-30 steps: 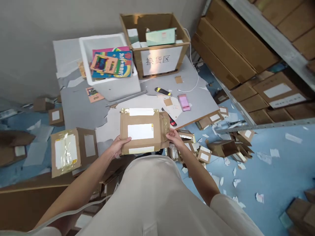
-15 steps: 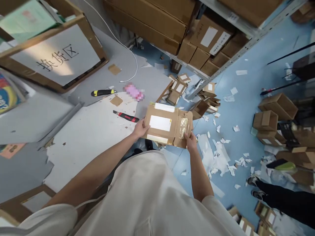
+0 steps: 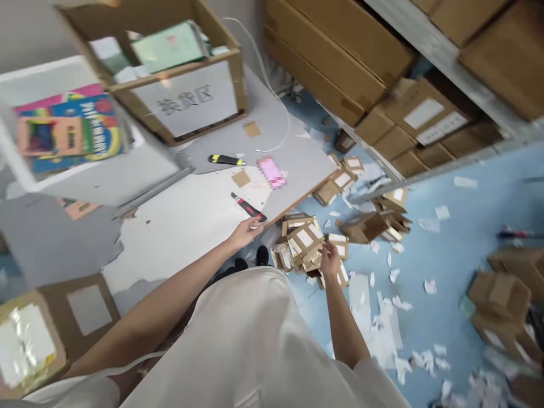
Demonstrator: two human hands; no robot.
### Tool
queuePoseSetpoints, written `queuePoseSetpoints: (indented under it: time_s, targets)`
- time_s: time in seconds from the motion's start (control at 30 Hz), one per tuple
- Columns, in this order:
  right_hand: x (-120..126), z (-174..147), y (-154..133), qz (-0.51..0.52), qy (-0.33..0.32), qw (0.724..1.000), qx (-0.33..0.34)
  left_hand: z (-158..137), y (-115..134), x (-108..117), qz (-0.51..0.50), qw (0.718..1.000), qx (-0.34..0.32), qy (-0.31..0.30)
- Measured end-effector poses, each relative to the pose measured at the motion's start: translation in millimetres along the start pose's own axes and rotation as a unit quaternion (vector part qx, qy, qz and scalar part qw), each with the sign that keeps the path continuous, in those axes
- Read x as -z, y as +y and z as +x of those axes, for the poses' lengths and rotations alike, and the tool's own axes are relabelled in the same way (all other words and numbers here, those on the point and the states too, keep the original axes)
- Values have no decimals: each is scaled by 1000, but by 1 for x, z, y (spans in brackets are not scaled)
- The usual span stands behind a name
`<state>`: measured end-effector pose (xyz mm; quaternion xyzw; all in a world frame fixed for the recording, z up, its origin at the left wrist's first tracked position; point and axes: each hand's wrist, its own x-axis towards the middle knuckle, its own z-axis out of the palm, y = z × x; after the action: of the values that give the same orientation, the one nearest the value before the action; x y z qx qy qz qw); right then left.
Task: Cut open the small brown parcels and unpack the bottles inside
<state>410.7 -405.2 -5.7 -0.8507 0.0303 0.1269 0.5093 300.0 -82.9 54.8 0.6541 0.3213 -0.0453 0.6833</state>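
Observation:
My left hand point(image 3: 245, 234) is over the table's front edge with nothing in it, fingers loosely apart. Just beyond its fingertips lies a red-and-black utility knife point(image 3: 249, 207). My right hand point(image 3: 330, 260) hangs past the edge, its fingers partly curled and apparently empty. Below it, a cardboard box point(image 3: 306, 238) with white labels and shiny tape rests on or drops onto a heap of discarded boxes point(image 3: 283, 256) on the floor; contact is unclear. A yellow-and-black utility knife point(image 3: 227, 160) and a pink blurred-out item point(image 3: 272, 171) lie farther back on the table.
On the table point(image 3: 182, 209) stand a carton of booklets point(image 3: 191, 107), a white bin with colourful books point(image 3: 85, 133) and a taped carton point(image 3: 80, 317). A metal shelf point(image 3: 446, 34) holds boxes at the right. Paper scraps point(image 3: 402, 362) litter the blue floor.
Both hands have let go of the opened cardboard box, which is now lower, over the heap beside the table. My view has swung left, bringing more of the white bin and taped carton into sight.

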Motion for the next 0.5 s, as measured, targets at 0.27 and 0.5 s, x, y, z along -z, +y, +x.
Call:
queuePoseSetpoints:
  time_s: [0.27,0.5]
  targets:
    - [-189,19,-143,-38,-393,902,173,-112,-40,125,-131,926,24,352]
    - [-354,-96,-248,-123,-615,720,295,-237,-92,153,-50,700,40,711]
